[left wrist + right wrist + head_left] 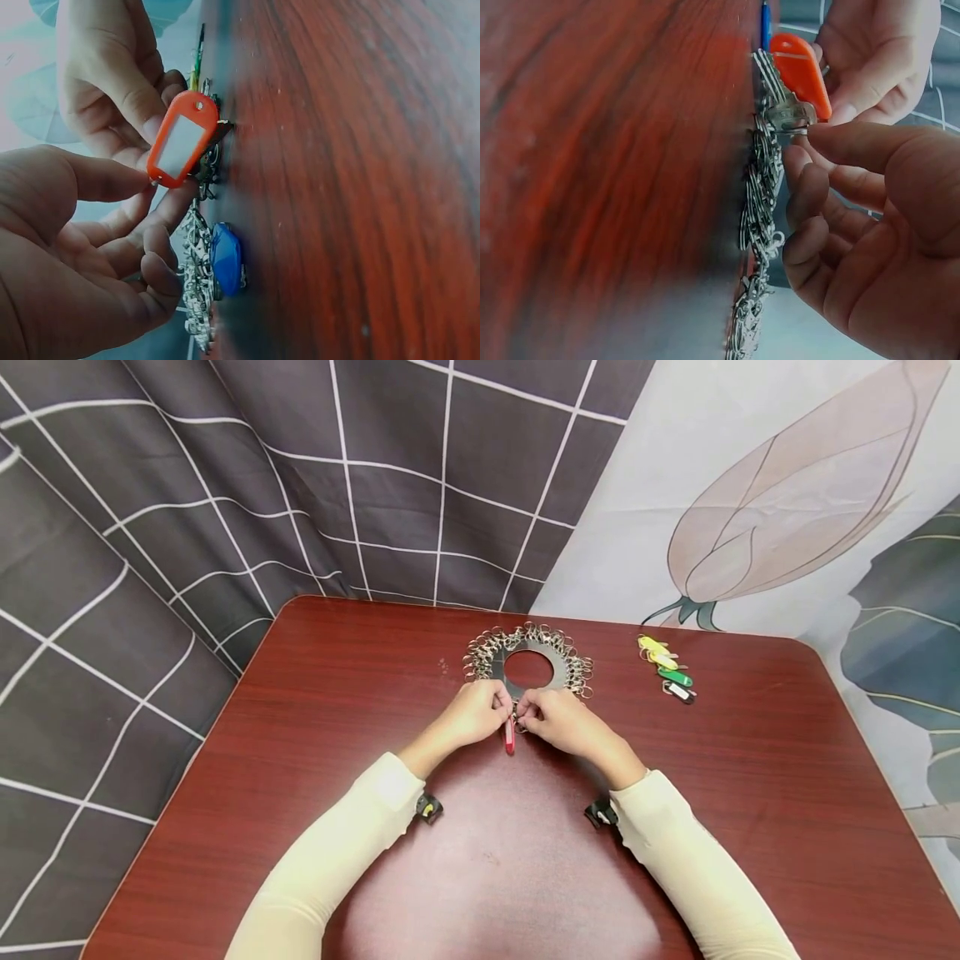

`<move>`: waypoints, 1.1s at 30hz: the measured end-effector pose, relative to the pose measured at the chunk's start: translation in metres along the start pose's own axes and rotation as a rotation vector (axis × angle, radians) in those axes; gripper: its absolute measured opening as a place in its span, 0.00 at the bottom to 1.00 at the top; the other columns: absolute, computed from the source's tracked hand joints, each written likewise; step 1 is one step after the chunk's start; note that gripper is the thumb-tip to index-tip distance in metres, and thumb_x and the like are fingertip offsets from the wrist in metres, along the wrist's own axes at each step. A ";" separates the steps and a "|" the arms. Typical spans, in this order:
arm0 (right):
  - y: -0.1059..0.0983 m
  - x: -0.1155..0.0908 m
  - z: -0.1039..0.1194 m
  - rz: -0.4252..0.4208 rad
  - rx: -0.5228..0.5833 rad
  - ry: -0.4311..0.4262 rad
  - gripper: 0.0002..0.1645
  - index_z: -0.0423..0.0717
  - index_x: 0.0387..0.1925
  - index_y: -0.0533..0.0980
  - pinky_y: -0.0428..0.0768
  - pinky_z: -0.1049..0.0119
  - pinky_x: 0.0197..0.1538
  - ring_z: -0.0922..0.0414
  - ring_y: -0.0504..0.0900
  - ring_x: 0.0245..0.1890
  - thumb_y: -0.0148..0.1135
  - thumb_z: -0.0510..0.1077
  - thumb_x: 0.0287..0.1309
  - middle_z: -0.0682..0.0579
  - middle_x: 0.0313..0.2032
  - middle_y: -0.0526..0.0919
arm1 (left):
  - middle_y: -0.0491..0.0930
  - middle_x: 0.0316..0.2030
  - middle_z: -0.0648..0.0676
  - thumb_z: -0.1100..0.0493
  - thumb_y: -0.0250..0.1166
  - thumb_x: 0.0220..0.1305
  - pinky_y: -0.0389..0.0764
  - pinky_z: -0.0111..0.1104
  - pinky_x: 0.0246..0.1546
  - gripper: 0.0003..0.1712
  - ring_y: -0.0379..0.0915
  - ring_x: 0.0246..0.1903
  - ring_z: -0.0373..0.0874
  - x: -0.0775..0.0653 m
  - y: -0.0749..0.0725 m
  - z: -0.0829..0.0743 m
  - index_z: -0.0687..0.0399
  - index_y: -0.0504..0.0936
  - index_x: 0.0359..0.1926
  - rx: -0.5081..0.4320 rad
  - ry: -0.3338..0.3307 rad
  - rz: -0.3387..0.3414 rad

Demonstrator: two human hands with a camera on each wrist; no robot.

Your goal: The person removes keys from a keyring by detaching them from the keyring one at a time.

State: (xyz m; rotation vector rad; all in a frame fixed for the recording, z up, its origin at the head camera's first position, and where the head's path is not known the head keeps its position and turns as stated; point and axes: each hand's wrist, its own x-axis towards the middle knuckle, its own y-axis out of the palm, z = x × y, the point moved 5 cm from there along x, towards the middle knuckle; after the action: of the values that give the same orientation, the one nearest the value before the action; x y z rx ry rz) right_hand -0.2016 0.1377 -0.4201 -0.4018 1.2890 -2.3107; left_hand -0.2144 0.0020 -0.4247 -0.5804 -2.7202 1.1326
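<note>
An orange-red key tag (182, 140) with a white label hangs between both hands, its narrow end toward the fingers. My left hand (480, 710) pinches that end between thumb and fingertips. A metal key (786, 111) hangs beside the tag in the right wrist view. My right hand (562, 720) pinches close to the key's head and its small ring, with thumb and index fingertip together. Just beyond the hands lies a flat grey ring-shaped disc (497, 673), edged with many metal clasps (577, 675). The fingers partly hide its near edge.
To the right on the red-brown table (750, 760) lie two yellow key tags (654, 646), a green tag (675, 677) and a black tag (678, 692). A blue tag (227, 259) sits near the clasps. Curtains (390, 510) hang behind the table.
</note>
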 end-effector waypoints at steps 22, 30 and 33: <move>0.000 0.005 -0.002 -0.039 0.039 0.030 0.06 0.43 0.33 0.81 0.79 0.61 0.31 0.62 0.77 0.22 0.62 0.42 0.60 0.54 0.22 0.83 | 0.88 0.34 0.49 0.66 0.60 0.64 0.80 0.37 0.42 0.09 0.80 0.36 0.38 -0.005 0.002 0.001 0.52 0.87 0.36 -0.118 -0.022 -0.052; -0.005 0.006 -0.004 0.003 0.068 0.093 0.10 0.43 0.37 0.82 0.74 0.61 0.33 0.58 0.73 0.21 0.54 0.39 0.65 0.53 0.20 0.79 | 0.84 0.26 0.51 0.67 0.64 0.56 0.78 0.33 0.32 0.09 0.76 0.27 0.39 -0.002 0.001 0.000 0.57 0.83 0.40 -0.064 0.010 -0.037; -0.005 0.006 -0.005 0.018 0.092 0.099 0.11 0.43 0.37 0.81 0.76 0.60 0.33 0.59 0.73 0.17 0.52 0.38 0.65 0.54 0.15 0.77 | 0.83 0.25 0.52 0.67 0.65 0.56 0.77 0.31 0.29 0.08 0.76 0.25 0.39 0.000 0.002 -0.003 0.58 0.82 0.38 -0.053 0.024 -0.004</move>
State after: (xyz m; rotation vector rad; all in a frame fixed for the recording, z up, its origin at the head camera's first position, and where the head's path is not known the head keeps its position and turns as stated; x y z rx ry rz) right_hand -0.2099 0.1402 -0.4183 -0.2466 1.2211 -2.3906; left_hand -0.2134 0.0051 -0.4244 -0.5919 -2.7378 1.0483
